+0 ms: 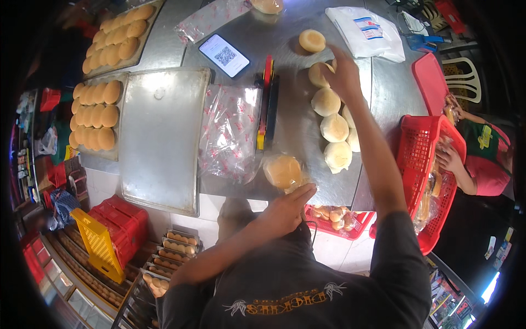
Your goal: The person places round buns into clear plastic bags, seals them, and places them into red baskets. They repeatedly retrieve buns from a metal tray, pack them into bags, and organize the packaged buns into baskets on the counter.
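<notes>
Round buns (334, 128) lie in a loose double column — pale, some touching — on the right part of a broad steel table (293, 109). The surrounding room shows a white tiled floor (353, 252) and, at the right, a co-worker (485, 167) with one hand in a red crate (405, 159) of bagged bread. A yellow crate (98, 244) stands beside stacked red ones at the lower left. On the table, a flat metal tray (159, 137) adjoins browned rolls (96, 116); next come clear printed bags (229, 131) and a lit phone (224, 56). The right hand (346, 74) reaches over the column's upper buns; whether its fingers grip one cannot be told. The left hand (282, 211) is closed on the near edge of a clear wrapper (301, 178) — the enclosed bun (281, 170) rests on the table just beyond the fingertips.
</notes>
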Available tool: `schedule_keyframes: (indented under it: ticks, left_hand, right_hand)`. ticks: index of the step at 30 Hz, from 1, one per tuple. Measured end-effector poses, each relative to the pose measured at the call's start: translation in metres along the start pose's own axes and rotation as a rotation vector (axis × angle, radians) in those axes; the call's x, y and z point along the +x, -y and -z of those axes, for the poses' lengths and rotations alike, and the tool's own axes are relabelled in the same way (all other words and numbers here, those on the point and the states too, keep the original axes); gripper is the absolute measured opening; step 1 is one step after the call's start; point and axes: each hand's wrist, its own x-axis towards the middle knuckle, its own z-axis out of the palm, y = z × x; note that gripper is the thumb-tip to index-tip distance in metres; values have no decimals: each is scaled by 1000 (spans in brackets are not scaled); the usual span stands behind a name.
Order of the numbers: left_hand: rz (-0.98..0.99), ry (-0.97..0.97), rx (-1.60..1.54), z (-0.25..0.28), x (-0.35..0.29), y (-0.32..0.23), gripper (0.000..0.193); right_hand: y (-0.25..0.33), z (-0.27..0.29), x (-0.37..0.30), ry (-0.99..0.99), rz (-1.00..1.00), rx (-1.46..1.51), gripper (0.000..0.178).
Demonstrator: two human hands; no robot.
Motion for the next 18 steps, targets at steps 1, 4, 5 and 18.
schedule_keyframes:
  ticks: [1,4,5,18]
  left_hand:
    - [-14,-5,20,0,-3,2,73]
    - [-66,-63,-18,-4,-12,7,70]
    - [-88,-80,-45,-3,-14,9,68]
    - [-61,-112,-152,11,12,-13,62]
  right_hand:
    - [-18,-31,28,-74,92,-66,60]
    - [-41,-83,73,118,44,-226,70]
    - [-45,-91,78,248,-34,-275,70]
    - [110,134,-256,154,-785,637,50]
